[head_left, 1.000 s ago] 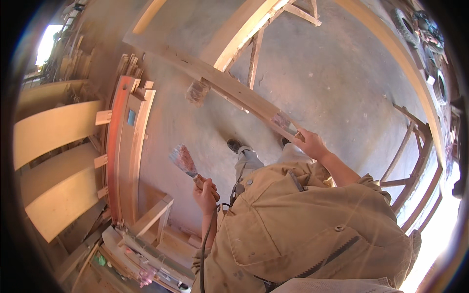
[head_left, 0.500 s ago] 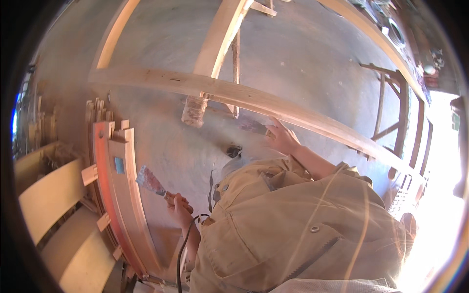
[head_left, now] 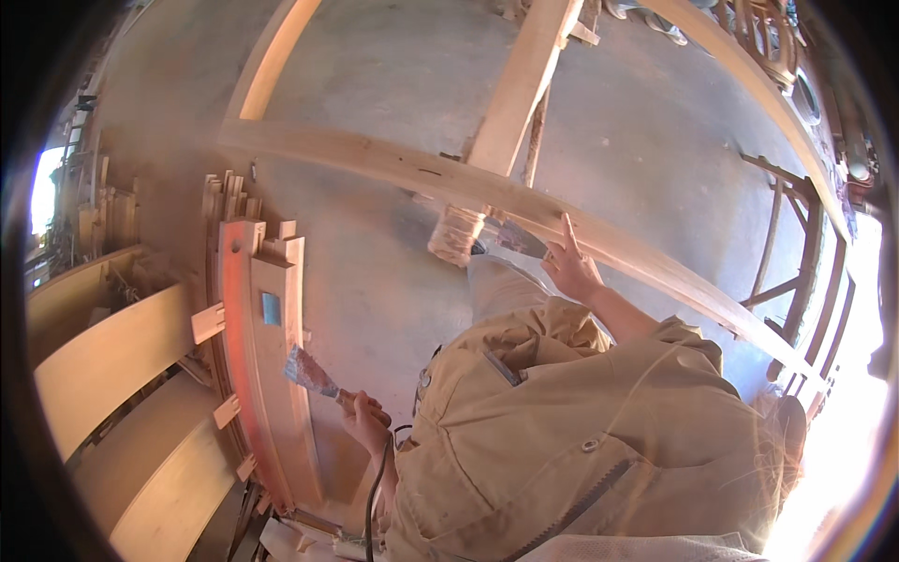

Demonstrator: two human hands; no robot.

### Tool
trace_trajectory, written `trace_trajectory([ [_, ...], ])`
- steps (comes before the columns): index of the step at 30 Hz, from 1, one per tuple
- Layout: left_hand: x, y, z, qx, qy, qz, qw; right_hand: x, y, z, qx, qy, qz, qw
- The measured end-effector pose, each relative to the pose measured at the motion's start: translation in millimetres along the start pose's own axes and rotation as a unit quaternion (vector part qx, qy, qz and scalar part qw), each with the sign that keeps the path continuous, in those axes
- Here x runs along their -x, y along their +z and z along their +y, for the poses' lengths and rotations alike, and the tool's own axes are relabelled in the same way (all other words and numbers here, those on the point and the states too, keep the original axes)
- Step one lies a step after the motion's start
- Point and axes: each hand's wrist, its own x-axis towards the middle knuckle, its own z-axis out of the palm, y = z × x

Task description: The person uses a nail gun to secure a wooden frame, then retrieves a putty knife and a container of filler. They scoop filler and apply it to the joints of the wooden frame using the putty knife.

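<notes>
Seen from above through a round fisheye view, a person in a tan work jacket (head_left: 524, 440) stands on a grey floor (head_left: 370, 290) in a woodworking space. The left hand (head_left: 365, 420), low and left of centre, is closed around the handle of a putty knife (head_left: 314, 372); its broad blade, smeared with pinkish and grey material, points up and to the left. The right hand (head_left: 573, 270) is near the centre, index finger straight, its tip appearing to touch a long pale wooden rail (head_left: 421, 171) that slants down from upper left to lower right. The other right fingers are curled about a second scraper (head_left: 517, 238), its blurred blade showing just below the rail and partly hidden, so the exact grip is hard to make out. A pale wooden beam (head_left: 524, 89) meets the rail from the far side, and a stained wooden block (head_left: 456, 234) shows just below the rail near that joint. To the left of the putty knife stands an orange-red board (head_left: 245, 328) beside plain timber bearing a small blue patch (head_left: 271, 309); farther left are curved pale panels (head_left: 112, 356). At the right stands a dark wooden trestle (head_left: 810, 253), near bright light.
</notes>
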Motion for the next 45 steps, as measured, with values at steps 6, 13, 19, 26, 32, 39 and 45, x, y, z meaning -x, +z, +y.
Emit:
trace_trajectory([
  [6,-29.7,36.0,40.9,0.02,-0.008,0.021,1.0,-35.0,-1.5,-24.2,0.001,-0.082,0.061,0.995],
  [13,-71.8,61.8,36.5,-0.027,0.007,-0.085,0.996,-63.0,-33.9,-53.0,-0.052,0.044,0.088,0.994],
  [19,-81.6,86.6,62.6,-0.085,-0.022,-0.128,0.988,-72.4,-33.4,-52.8,-0.017,0.031,0.12,0.992],
  [26,-97.0,124.6,89.0,-0.106,-0.011,-0.185,0.977,-68.6,-2.5,-61.2,0.09,0.047,0.084,0.991],
  [32,-132.8,148.3,99.5,-0.141,-0.023,-0.231,0.962,-55.7,18.4,-79.0,0.074,0.129,0.043,0.988],
  [39,-184.4,184.8,132.3,-0.201,-0.007,-0.321,0.925,-70.7,-32.1,-132.8,-0.041,0.206,0.102,0.972],
  [45,-237.4,204.3,147.7,-0.237,0.081,-0.366,0.896,-84.2,-9.4,-154.5,-0.045,0.311,0.019,0.949],
])
